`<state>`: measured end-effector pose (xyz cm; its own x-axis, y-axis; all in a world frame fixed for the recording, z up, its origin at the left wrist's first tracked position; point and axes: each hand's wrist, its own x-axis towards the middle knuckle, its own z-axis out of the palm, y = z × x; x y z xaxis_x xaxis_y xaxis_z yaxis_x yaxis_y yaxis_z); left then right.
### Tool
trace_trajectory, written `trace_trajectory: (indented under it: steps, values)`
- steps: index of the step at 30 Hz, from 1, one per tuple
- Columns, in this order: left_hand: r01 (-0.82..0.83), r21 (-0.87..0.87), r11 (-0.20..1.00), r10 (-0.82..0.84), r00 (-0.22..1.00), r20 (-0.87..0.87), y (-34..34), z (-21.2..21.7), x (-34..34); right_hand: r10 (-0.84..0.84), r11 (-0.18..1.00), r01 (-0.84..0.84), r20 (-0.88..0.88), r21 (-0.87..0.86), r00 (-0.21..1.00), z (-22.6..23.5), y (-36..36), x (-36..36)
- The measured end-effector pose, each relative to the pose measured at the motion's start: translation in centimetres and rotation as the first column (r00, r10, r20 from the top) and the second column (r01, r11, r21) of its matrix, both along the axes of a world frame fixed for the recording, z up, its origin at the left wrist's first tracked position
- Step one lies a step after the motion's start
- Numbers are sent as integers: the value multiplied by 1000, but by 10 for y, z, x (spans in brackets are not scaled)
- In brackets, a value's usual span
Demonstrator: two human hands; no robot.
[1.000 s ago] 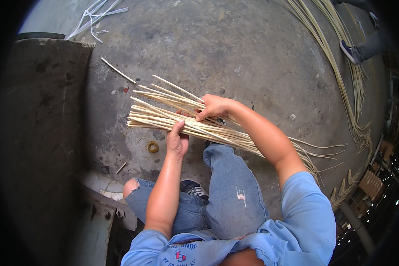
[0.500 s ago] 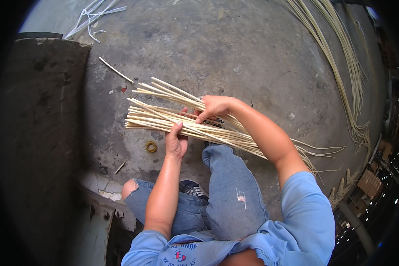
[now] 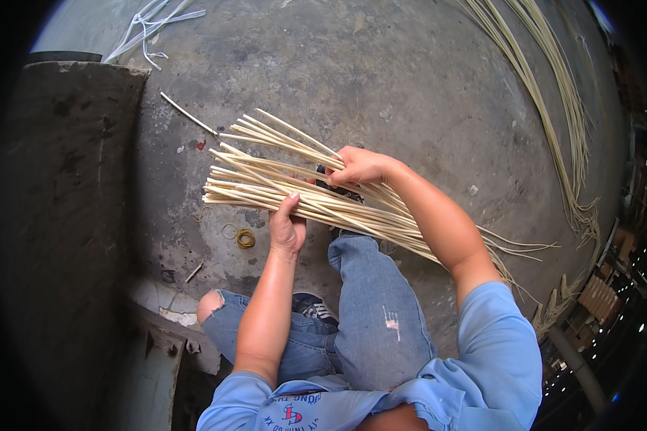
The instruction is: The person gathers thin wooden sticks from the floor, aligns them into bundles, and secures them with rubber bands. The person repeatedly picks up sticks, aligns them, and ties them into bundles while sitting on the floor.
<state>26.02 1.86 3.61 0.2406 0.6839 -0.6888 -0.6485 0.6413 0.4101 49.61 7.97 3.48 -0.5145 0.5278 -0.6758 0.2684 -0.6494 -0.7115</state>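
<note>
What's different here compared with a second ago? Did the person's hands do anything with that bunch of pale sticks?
Very little. The bundle of pale sticks has edged slightly toward the person's left, and the left hand kept its grip under it. The right hand stayed on top of the sticks. Nothing was let go. The rubber bands on the concrete floor lie as before.

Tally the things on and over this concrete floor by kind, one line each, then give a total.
Bundle of pale cane strips, held by the left hand and the right hand: 1
Long loose cane heap on the floor: 1
Yellow rubber-band rings: 2
Single loose sticks: 1
White strap tangle: 1
Total: 6
</note>
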Motion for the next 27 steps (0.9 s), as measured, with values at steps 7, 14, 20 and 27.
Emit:
trace_trajectory:
  steps: [7,14,20,27]
  values:
    - [-20,-40,999,19,999,-31,-5,-1,-2,-202,977,203,9,-66,979,-9,4,13]
    - [-72,-70,995,71,997,-14,-5,1,-5,52,996,-54,-42,-67,998,-14,0,-23]
    - [-130,-33,991,116,955,-273,-8,17,25,49,986,-62,90,156,995,-21,-14,-34]
    - [-126,-121,985,88,955,-284,-5,9,13,-100,965,33,246,260,964,-10,-20,-38]
